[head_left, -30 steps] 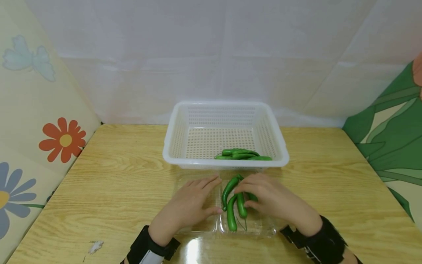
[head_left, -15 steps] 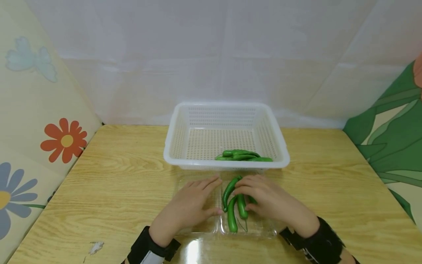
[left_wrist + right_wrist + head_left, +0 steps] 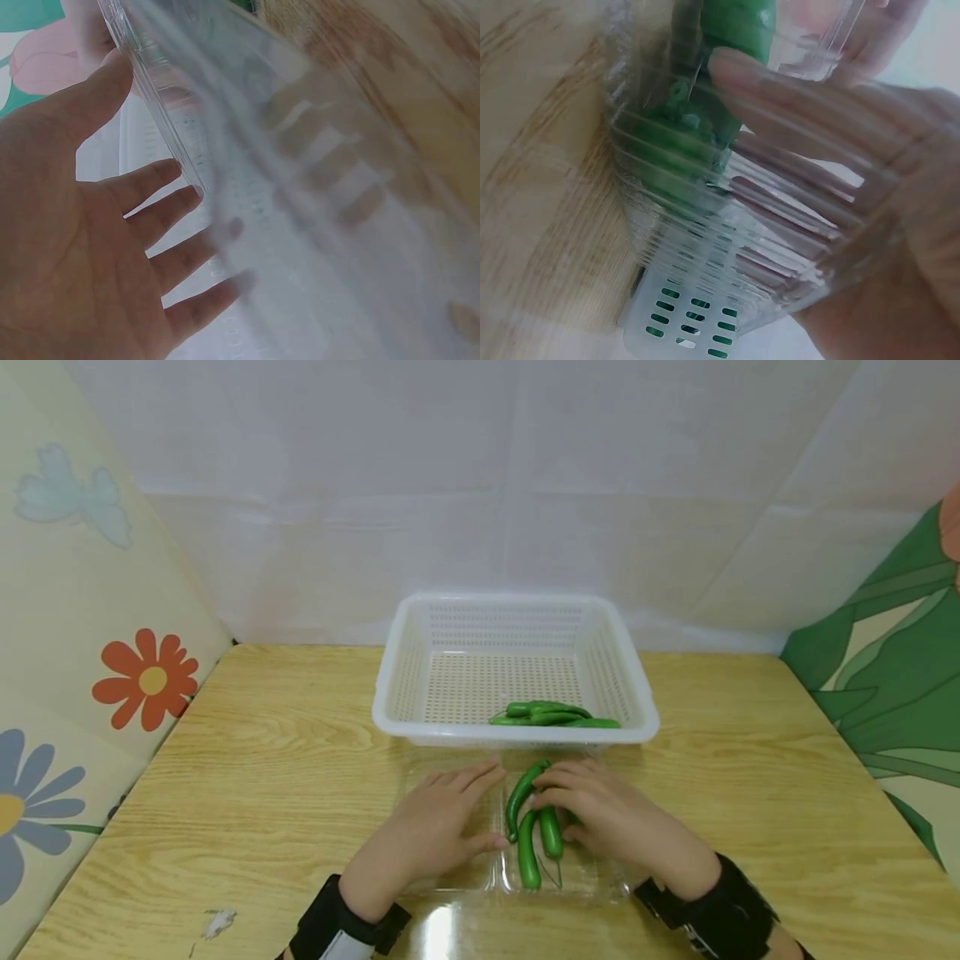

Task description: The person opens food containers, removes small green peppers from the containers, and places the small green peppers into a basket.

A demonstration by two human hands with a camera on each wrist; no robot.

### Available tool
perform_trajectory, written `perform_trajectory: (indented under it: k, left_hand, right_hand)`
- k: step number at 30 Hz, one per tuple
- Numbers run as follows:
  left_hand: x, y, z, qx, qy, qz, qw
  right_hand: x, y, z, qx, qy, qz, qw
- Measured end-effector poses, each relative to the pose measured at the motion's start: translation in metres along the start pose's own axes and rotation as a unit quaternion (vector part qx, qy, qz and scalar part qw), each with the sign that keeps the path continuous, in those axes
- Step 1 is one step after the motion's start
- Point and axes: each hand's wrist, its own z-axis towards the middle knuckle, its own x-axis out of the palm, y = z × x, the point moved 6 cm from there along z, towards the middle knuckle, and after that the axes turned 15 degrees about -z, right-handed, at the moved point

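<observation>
A clear plastic container [image 3: 450, 882] with two compartments lies in front of the basket. Several long green chili peppers [image 3: 528, 860] lie in its right compartment, stems and tips pointing different ways. My right hand [image 3: 600, 802] reaches into that compartment, fingers bent over the peppers' far ends and thumb against a pepper [image 3: 739, 26]; it holds a pepper partly hidden under the fingers. My left hand [image 3: 431, 827] spreads over the left compartment, fingers fairly straight, fingertips and thumb tip near the middle divider. Through the left wrist view, its fingers [image 3: 161, 214] overlap the clear plastic wall.
A white perforated basket [image 3: 390, 710] stands just behind the container, with several green chili peppers [image 3: 551, 713] along its near right side. The wooden table [image 3: 262, 760] has a worn patch [image 3: 218, 922] at front left. A white cloth backdrop [image 3: 337, 527] rises behind.
My right hand has shifted slightly toward me, covering more of the rightmost pepper. The other peppers and my left hand have hardly moved.
</observation>
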Motion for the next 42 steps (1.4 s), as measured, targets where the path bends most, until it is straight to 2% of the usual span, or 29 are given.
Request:
perform_trajectory:
  k: [11,25,42]
  left_hand:
    - [0.0007,-0.0003,0.0013,0.005,-0.004,-0.002,1.0000]
    - [0.0003,0.0002,0.0026,0.001,0.000,-0.001,1.0000]
    - [0.0010,0.0017,0.0023,-0.002,0.000,-0.002,1.0000]
  right_hand:
    - [-0.0005,0.0026,-0.0009,-0.014,-0.025,0.011,0.9995]
    - [-0.0018,0.0059,-0.0010,-0.024,-0.034,0.014,0.9990]
    - [0.0035,0.0041,-0.0023,-0.017,0.007,0.038,0.9991]
